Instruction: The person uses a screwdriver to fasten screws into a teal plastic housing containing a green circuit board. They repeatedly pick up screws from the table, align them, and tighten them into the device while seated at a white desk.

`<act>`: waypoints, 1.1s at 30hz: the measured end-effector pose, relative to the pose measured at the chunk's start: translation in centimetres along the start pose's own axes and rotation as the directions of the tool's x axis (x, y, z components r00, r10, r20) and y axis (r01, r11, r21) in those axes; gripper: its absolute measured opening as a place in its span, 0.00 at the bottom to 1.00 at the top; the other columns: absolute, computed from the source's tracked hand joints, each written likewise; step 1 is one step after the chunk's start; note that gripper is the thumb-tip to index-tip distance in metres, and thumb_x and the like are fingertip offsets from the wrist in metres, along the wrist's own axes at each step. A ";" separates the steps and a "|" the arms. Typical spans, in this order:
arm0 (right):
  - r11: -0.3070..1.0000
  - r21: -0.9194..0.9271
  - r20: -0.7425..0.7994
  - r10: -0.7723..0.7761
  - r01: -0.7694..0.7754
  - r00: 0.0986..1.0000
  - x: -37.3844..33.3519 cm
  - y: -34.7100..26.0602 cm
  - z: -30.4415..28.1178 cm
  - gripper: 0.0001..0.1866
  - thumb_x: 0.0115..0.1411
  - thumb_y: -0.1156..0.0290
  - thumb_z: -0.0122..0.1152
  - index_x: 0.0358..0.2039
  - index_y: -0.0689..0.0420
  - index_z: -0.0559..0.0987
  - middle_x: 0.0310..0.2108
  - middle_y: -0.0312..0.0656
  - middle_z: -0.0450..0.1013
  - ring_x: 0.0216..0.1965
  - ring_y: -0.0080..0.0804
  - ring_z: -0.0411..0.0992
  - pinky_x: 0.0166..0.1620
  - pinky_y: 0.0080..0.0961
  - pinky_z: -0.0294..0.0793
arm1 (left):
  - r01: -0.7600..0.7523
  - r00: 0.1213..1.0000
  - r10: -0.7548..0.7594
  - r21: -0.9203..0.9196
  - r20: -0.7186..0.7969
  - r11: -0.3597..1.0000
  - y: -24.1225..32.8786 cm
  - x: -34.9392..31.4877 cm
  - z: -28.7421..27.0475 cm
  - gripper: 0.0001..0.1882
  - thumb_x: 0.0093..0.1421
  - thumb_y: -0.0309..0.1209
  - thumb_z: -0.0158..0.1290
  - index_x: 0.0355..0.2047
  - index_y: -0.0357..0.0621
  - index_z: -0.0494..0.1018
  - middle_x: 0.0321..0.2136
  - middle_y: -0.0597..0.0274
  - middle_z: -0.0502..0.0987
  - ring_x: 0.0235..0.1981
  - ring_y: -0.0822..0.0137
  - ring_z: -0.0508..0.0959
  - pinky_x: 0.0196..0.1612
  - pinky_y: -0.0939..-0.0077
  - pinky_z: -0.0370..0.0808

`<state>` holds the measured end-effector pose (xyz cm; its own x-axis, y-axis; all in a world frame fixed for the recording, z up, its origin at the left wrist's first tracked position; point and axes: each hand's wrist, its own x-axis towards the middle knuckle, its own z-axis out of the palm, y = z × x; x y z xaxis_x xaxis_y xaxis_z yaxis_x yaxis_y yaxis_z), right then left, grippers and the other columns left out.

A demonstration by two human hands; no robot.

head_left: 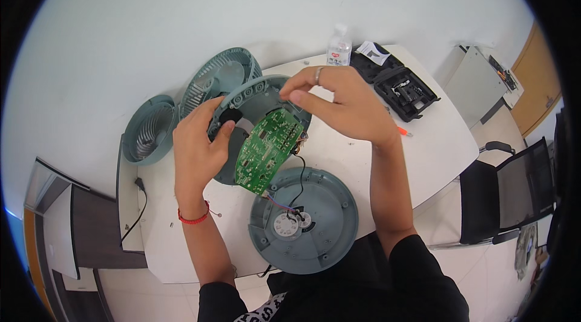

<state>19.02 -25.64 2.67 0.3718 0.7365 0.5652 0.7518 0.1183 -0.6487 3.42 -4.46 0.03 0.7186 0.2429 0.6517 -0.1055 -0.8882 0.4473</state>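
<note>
My left hand (198, 146) grips the left rim of a grey-green round fan housing (257, 87), which is tilted up with its hollow side toward me. A green circuit board (267, 156) hangs out of the housing, wires at its right edge. Over the housing's right rim, the thumb and index finger of my right hand (339, 101) come together in a pinch; whatever is between them cannot be made out. Closer to me lies a round grey-green base (336, 219) with a white motor disc (287, 224) in it. Thin wires link base and board.
Two slatted fan shell parts (233, 62) (150, 134) stand at the back left. A clear bottle (339, 50) and an open black tool case (408, 92) sit at the back right, near an orange-tipped tool (404, 131). A black plug cord (144, 201) hangs at the left; a chair (502, 195) stands right.
</note>
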 end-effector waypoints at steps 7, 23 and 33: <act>0.960 -0.246 -0.094 -0.159 0.132 0.983 -4.2 -3.8 -1.0 0.06 0.60 0.76 0.62 0.37 0.61 0.82 0.33 0.43 0.80 0.33 0.42 0.78 0.39 0.32 0.75 | -0.011 1.000 0.011 -0.015 -0.005 1.000 0.1 0.1 0.6 0.17 0.54 0.21 0.60 0.46 0.34 0.77 0.35 0.47 0.82 0.34 0.55 0.82 0.43 0.70 0.76; 0.323 0.928 -0.009 -0.483 0.187 0.875 -22.9 -12.1 12.4 0.15 0.65 0.62 0.58 0.43 0.62 0.78 0.37 0.48 0.76 0.38 0.45 0.74 0.43 0.41 0.71 | -0.111 0.864 0.303 -0.434 0.403 0.894 14.5 -10.6 -8.6 0.13 0.63 0.34 0.49 0.33 0.34 0.73 0.35 0.51 0.74 0.43 0.63 0.74 0.48 0.75 0.68; 0.183 0.976 -0.031 -0.415 0.117 0.909 -24.7 -13.7 15.8 0.16 0.66 0.60 0.58 0.40 0.63 0.79 0.37 0.49 0.77 0.37 0.44 0.75 0.42 0.40 0.73 | 0.924 0.140 0.234 -0.212 0.962 0.319 18.2 -23.8 7.9 0.13 0.68 0.31 0.48 0.48 0.35 0.72 0.46 0.56 0.72 0.52 0.68 0.71 0.57 0.79 0.64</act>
<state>-9.04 -34.98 -10.46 0.0427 0.6000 0.7989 -0.3508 0.7577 -0.5503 -10.19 -29.48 -12.21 0.7372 -0.5493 -0.3936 0.4845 0.0236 0.8745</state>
